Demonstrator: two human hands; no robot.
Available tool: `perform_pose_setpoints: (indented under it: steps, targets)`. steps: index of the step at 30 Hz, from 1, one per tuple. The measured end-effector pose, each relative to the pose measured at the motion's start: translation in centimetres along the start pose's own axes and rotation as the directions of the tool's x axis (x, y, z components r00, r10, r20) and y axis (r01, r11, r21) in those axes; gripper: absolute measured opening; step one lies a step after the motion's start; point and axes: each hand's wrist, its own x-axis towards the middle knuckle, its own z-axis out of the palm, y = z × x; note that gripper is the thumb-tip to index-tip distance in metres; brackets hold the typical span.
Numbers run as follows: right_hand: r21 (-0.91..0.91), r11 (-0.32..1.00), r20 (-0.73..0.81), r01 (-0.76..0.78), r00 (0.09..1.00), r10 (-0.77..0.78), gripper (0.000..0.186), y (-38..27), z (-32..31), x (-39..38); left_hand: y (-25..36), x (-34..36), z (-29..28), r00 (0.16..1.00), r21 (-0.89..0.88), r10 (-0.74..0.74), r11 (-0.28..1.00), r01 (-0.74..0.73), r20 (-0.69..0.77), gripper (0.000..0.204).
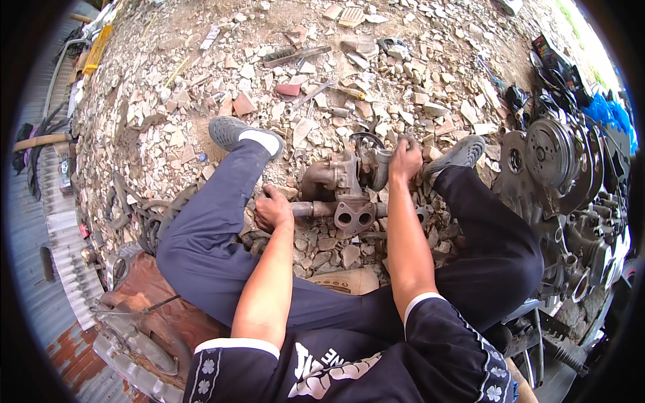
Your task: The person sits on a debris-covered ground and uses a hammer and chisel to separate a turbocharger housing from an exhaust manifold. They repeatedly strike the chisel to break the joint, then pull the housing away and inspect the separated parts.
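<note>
A rusty brown exhaust manifold with two round ports lies on the rubble between my legs. A turbocharger is joined to its far side, with a dark curved piece at the top. My left hand is closed around the left end of the manifold's pipe, hiding that tip. Against the turbocharger's right side, my right hand is closed, its fingers curled at the rim. Part of its grip is hidden behind the hand.
Broken stone and tile cover the ground. Beyond my feet lie a screwdriver and a metal bar. Engine parts with a round pulley crowd the right. Hoses and a rusty metal part lie left, beside corrugated sheeting.
</note>
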Motion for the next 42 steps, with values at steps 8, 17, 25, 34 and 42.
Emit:
perform_pose_setpoints:
  steps: [8,17,25,34,42]
  targets:
    - [-0.423,0.637,0.739,0.645,0.652,-0.169,0.033,-3.2,11.2,5.9,1.5,1.5,0.0,0.999,0.067,0.043,0.997,-0.042,-0.023,0.053]
    - [-0.457,0.585,0.721,0.67,0.664,-0.198,0.032,-2.0,11.8,4.9,-1.2,-1.1,-0.7,0.996,-0.001,0.082,0.997,-0.082,-0.025,0.051]
    - [-0.161,0.806,0.454,0.569,0.768,-0.452,0.035,-6.2,8.9,2.7,-2.0,-0.7,0.1,0.988,-0.018,0.145,0.989,-0.146,-0.057,0.048]
    - [0.853,0.416,0.426,-0.316,0.882,-0.203,0.019,-9.3,0.9,-0.7,-1.1,-0.9,-1.0,0.989,0.002,0.143,0.99,-0.143,-0.031,0.048]
    - [0.521,0.558,0.852,-0.646,0.432,-0.295,0.03,-23.4,-9.4,-3.9,-3.5,2.8,0.9,0.938,-0.263,0.301,0.932,-0.251,0.17,0.045]
